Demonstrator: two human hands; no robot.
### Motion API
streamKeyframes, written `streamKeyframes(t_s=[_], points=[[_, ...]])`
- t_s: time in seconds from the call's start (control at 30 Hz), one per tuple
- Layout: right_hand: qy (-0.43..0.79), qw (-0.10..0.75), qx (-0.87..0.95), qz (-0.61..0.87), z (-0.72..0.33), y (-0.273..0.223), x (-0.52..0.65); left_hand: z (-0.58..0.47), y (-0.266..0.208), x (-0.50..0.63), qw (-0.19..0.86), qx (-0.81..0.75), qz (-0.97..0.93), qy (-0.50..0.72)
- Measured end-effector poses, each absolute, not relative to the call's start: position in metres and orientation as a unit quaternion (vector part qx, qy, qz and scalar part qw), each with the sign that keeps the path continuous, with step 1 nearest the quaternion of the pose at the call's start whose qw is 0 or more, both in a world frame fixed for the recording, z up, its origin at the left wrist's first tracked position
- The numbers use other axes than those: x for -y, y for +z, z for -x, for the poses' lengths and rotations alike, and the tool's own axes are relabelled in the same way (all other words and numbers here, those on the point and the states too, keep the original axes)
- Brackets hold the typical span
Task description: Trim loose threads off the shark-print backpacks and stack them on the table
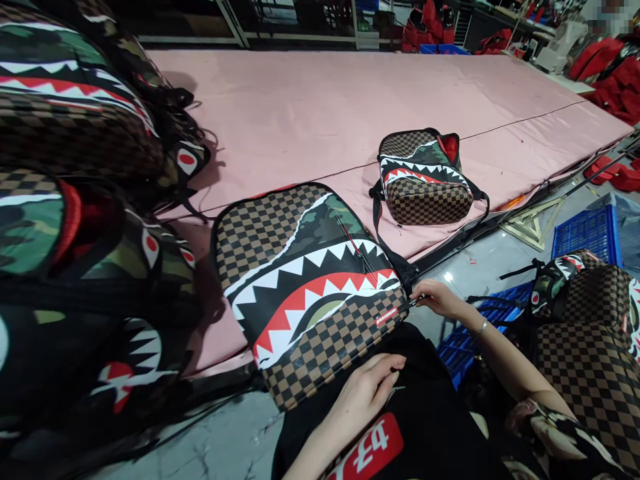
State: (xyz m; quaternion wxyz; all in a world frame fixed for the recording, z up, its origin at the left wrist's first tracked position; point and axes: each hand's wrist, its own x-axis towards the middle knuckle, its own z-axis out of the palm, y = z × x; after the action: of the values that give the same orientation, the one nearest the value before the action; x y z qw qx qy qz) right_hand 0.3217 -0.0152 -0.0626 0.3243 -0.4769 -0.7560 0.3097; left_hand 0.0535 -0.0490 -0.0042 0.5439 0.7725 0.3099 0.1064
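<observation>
A backpack (313, 287) with brown-and-black checks and a printed shark mouth lies tilted over the near table edge, front panel up. At its right lower corner my right hand (437, 298) is closed, fingertips pinching a small dark piece whose kind I cannot make out. A black shoulder strap (397, 260) runs beside that corner. Below the bag's near edge, my left hand (370, 385) rests over the dark clothing on my lap. Its fingers are curled together, and whatever they may hold is hidden. A dark zipper pull (361, 259) lies on the front panel.
On the pink-covered table (280, 120) sits a smaller matching backpack (425, 177), partly unzipped. More shark-print bags (75, 113) are heaped at left. Blue crates (587, 233) and further checked bags (585, 347) stand at right, with a sewing machine (560, 50) farther back.
</observation>
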Motion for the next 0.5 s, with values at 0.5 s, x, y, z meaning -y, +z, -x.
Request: streamKeyframes(t_s=[0.5], points=[[0.312,0.32,0.759,0.474,-0.3224,-0.0581,0.0152,-0.0532,-0.0023,0.0487,0.533,-0.312,-0.778,0.114]])
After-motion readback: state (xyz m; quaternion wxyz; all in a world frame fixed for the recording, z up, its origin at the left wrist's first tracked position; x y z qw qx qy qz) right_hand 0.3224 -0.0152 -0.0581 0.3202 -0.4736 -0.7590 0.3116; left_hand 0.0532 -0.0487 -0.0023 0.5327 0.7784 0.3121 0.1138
